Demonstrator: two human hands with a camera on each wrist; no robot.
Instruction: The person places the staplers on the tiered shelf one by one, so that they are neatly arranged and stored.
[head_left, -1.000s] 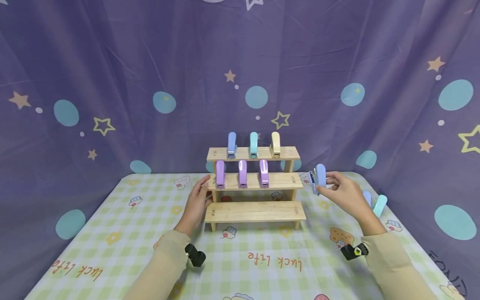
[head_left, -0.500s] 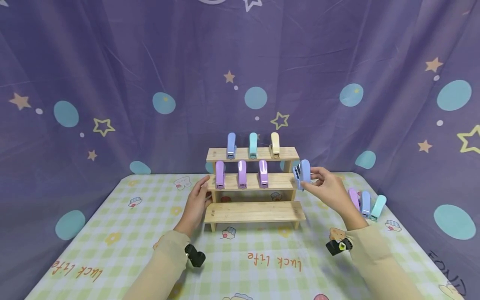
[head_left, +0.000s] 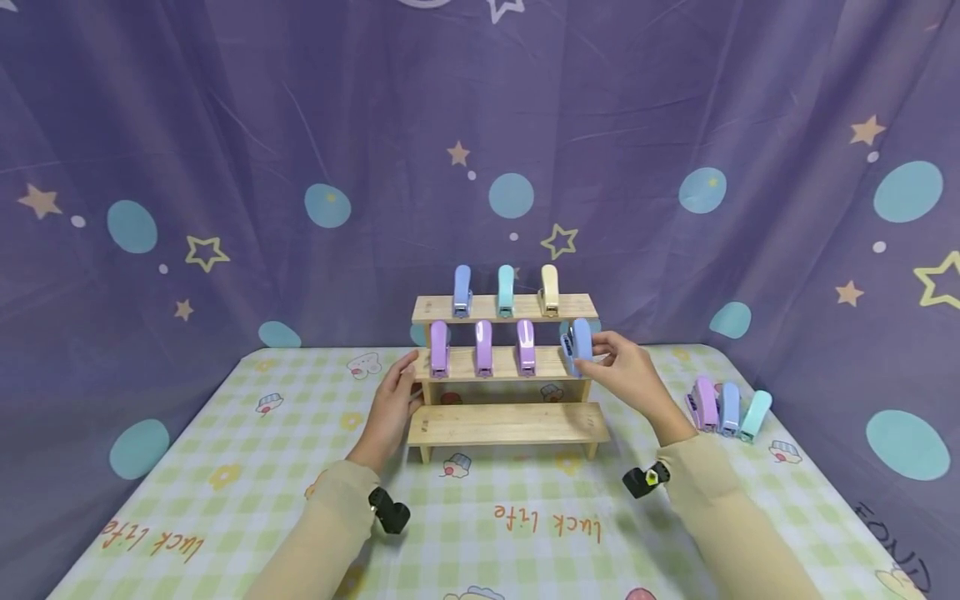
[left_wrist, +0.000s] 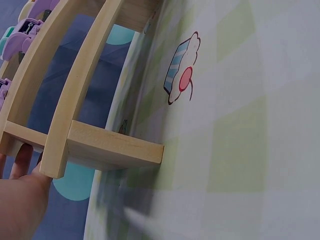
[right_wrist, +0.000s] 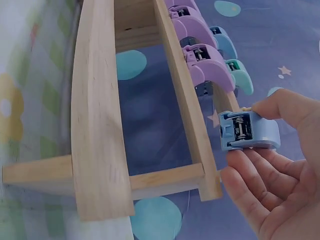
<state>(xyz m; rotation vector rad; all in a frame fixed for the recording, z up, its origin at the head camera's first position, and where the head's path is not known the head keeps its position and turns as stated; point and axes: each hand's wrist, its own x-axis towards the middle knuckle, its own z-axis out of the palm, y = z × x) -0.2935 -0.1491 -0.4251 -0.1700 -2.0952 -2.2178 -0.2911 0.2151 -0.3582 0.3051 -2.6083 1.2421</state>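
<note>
Between the thumb and fingers of my right hand [head_left: 626, 375] is a blue stapler [head_left: 579, 347], at the right end of the middle step of a wooden three-step rack [head_left: 510, 425]. In the right wrist view the blue stapler [right_wrist: 250, 131] shows its metal spring end; whether it touches the wood I cannot tell. My left hand [head_left: 390, 412] grips the left end of the rack, fingers partly hidden behind the wood in the left wrist view. Left of the held stapler, purple staplers [head_left: 483, 348] stand in a row on the middle step.
On the top step stand a blue stapler [head_left: 462, 292], a teal stapler [head_left: 506, 292] and a yellow stapler [head_left: 550, 292]. A purple stapler [head_left: 704, 403], a blue one and a teal one stand at the right of the checked tablecloth [head_left: 285, 467]. A purple curtain [head_left: 360, 125] hangs behind.
My right hand has carried the blue stapler leftward, from beside the rack to over the right end of its middle step. My left hand has stayed on the rack.
</note>
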